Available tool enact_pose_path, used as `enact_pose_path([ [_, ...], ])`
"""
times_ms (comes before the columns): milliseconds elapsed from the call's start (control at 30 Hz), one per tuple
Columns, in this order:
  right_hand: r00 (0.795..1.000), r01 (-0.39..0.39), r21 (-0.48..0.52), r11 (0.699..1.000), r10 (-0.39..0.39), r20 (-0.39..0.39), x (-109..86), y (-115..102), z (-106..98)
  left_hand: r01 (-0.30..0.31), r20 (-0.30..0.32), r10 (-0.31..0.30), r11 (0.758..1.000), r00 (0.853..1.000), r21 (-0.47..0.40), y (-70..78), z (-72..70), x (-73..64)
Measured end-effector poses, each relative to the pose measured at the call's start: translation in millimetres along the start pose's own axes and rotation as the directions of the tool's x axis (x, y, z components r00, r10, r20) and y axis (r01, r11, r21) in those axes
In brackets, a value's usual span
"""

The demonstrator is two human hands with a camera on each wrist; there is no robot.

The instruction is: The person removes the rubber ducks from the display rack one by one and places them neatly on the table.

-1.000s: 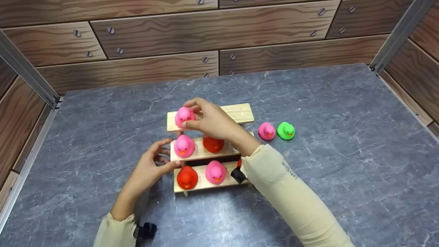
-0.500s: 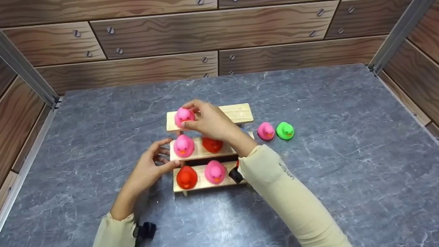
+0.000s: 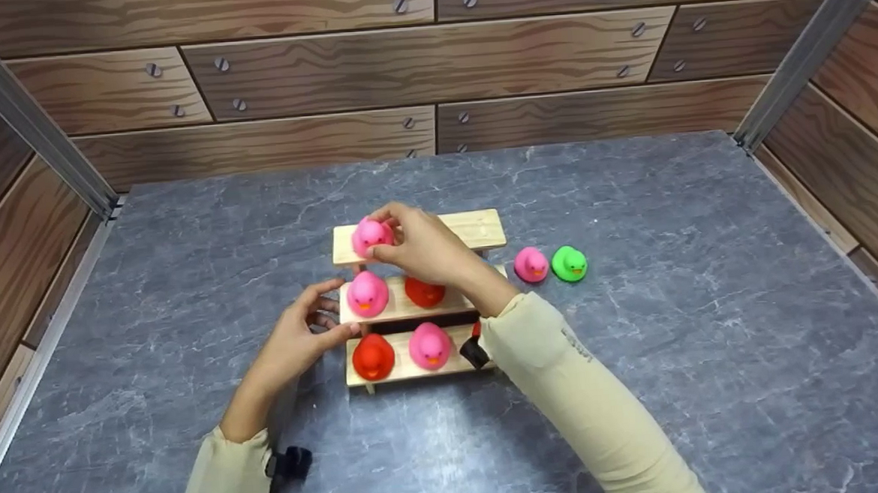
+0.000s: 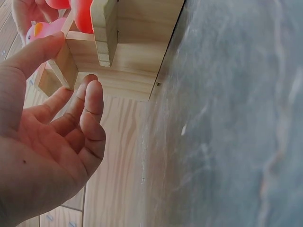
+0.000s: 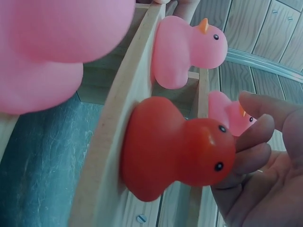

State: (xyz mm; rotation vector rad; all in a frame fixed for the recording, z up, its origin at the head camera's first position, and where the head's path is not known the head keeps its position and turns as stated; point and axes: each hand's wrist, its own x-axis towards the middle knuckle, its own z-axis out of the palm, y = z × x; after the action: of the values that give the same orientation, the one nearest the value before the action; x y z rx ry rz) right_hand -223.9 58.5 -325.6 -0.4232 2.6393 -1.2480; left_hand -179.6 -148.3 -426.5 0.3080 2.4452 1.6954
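Note:
A three-tier wooden shelf stand [image 3: 479, 229] is on the table. My right hand [image 3: 431, 248] pinches a pink rubber duck [image 3: 368, 234] at the left end of the top tier, thumb in front and fingers behind. At the stand's left side, my left hand [image 3: 293, 335] grips the end of the middle tier between thumb and index finger; the other fingers are loosely bent. The middle tier bears a pink duck [image 3: 367, 294] and a red duck [image 5: 156, 146]. On the bottom tier sit a red duck [image 3: 373, 357] and a pink duck [image 3: 429, 346]. My right forearm hides the stand's right part.
Right of the stand, a pink duck [image 3: 532, 265] and a green duck [image 3: 569, 264] sit side by side on the grey marbled table [image 3: 676, 324]. Wood-patterned walls [image 3: 310, 73] enclose the back and sides. A black wrist camera [image 3: 474, 352] hangs before the bottom tier.
The pink duck between my right fingers has shifted very slightly to the right on the top tier. My left hand keeps its place on the stand.

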Motion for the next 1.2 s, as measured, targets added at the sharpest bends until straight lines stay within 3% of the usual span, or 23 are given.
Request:
enact_pose_path([
  [400,1.000,0.002,0.032,0.999,-0.002,0.010,-11.7,0.2,-18.0,-0.003,-0.004,0.003,1.000,1.000,0.005,-0.2,-0.2,-0.4],
  [800,0.998,0.061,0.064,0.996,-0.061,-0.003,-24.9,11.7,-39.0,0.007,-0.009,-0.007,1.000,1.000,-0.007,-1.6,0.2,-0.6],
  [1200,0.998,0.057,0.119,0.991,-0.056,-0.009,-47.8,40.7,-73.1,0.007,0.000,-0.007,1.000,1.000,-0.002,-1.0,0.6,0.3],
])
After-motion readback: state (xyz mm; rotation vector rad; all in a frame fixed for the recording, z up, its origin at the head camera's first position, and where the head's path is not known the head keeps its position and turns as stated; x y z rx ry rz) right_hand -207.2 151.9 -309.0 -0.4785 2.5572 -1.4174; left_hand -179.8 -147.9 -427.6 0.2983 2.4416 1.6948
